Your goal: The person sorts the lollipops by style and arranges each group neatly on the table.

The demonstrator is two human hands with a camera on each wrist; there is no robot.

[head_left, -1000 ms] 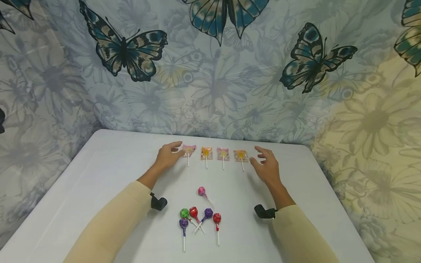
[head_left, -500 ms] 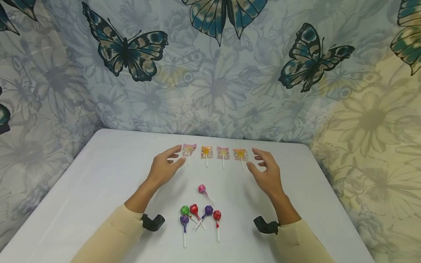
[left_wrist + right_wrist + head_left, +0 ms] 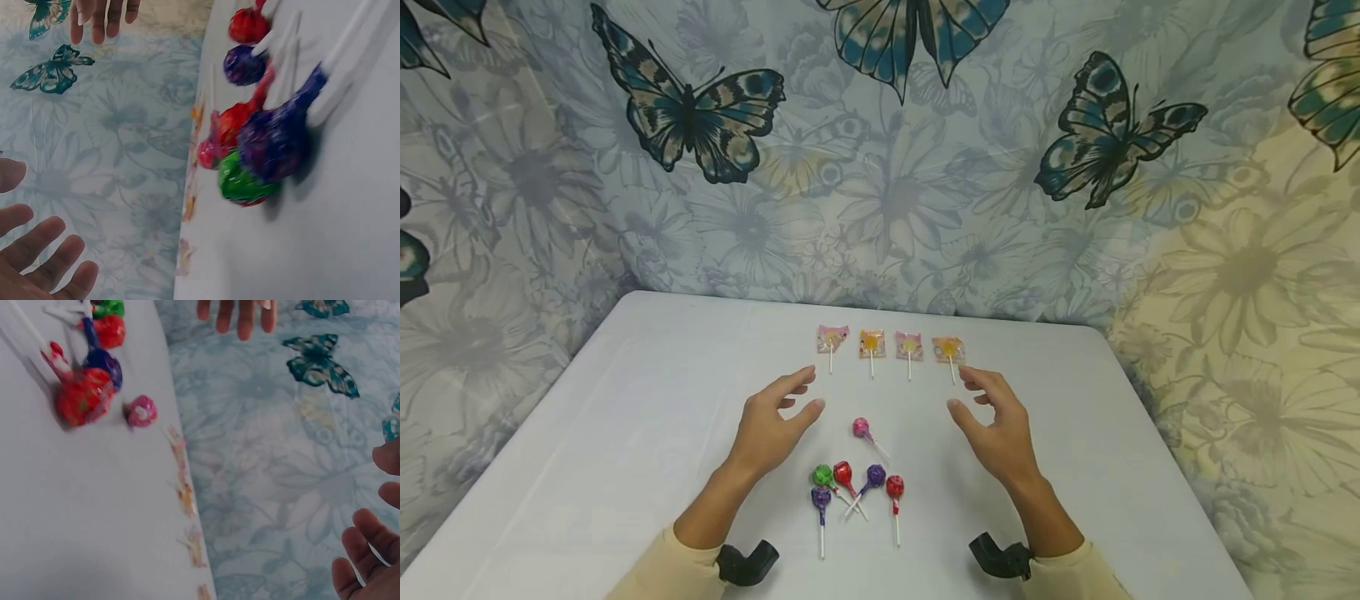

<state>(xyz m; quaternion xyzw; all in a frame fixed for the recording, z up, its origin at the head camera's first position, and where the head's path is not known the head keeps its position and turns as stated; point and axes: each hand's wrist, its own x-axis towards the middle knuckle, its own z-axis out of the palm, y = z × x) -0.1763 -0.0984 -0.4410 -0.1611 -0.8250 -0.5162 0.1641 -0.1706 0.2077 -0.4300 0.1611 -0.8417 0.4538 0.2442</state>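
Observation:
My left hand (image 3: pixel 771 429) hovers above the table with relaxed, spread fingers and holds nothing. On the other side my right hand (image 3: pixel 1000 425) is held much the same way, its fingertips near the stick of the rightmost flat lollipop (image 3: pixel 949 348). Along the far part of the table lies a row of flat lollipops in clear printed wrappers, starting with a pink one (image 3: pixel 832 337) at the left. Between my hands rests a pink ball lollipop (image 3: pixel 861 427). Closer to me is a cluster of ball lollipops: green (image 3: pixel 822 475), red (image 3: pixel 842 473), purple (image 3: pixel 876 476) and others.
The white table (image 3: pixel 625 467) ends at a wall (image 3: pixel 895 208) with a butterfly and flower pattern. A black wrist camera (image 3: pixel 748 563) sits at my left sleeve, and another black camera (image 3: pixel 1000 556) at my right.
Both hands have drawn back toward me from the row of flat lollipops. The left hand's fingers have come away from the leftmost pink one. The lollipops keep their arrangement.

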